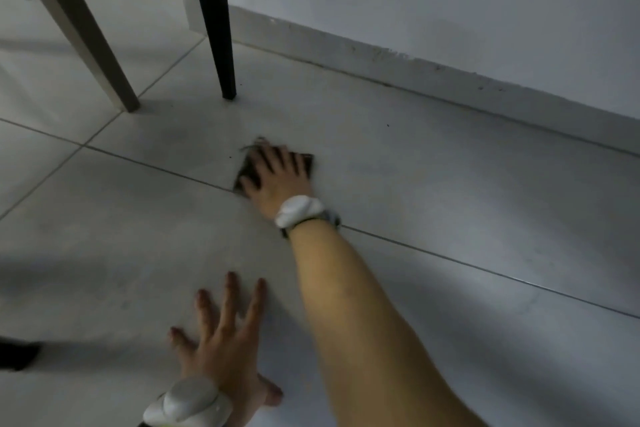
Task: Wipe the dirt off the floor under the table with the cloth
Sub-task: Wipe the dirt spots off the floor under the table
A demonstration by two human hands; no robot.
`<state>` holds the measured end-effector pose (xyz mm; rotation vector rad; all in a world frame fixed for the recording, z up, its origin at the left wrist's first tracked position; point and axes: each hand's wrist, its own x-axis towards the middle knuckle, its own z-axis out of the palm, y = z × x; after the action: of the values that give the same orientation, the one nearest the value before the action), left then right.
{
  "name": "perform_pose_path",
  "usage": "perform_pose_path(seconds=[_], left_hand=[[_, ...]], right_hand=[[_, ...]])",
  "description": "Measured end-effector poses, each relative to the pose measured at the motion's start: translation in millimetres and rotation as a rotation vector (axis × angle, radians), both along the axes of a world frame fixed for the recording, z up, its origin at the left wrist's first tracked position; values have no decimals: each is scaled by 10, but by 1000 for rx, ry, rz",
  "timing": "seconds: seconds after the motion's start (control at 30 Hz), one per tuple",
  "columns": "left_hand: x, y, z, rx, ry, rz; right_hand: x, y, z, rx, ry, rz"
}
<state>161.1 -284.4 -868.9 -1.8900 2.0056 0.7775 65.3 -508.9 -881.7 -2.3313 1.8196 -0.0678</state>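
A small dark brown cloth (307, 160) lies flat on the pale tiled floor (450, 191). My right hand (278, 177) presses down on it with fingers spread, covering most of it. A wisp of hair and dust (254, 144) sits at the cloth's far left corner, and tiny dark specks (388, 125) dot the tile nearby. My left hand (225, 340) rests flat on the floor close to me, fingers apart, holding nothing. Both wrists wear white bands.
A black table leg (218, 45) stands just beyond the cloth, with a beige leg (86, 42) to its left. A white wall and scuffed skirting board (415, 76) run along the far right. A dark object (17, 355) shows at the left edge.
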Motion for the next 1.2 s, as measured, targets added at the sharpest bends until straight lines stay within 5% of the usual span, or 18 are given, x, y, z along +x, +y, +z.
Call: perform_pose_path(seconds=[0.07,0.3,0.67,0.93,1.2], left_hand=[[128,-78,10,65,-173,80],[31,-34,39,-30,-12,71],[175,-54,-115,-149,-24,56],[224,-110,-43,-62,-11,46],[124,-143,123,3,-16,16]], right_hand=[[-630,-23,47,-20,17,-141],[-2661,551,115,78,70,-613],[-4247,2084,-109,45,79,-1029],[-3894,2367,-208,17,77,-1000],[-2427,2313,-145,-100,107,-341]])
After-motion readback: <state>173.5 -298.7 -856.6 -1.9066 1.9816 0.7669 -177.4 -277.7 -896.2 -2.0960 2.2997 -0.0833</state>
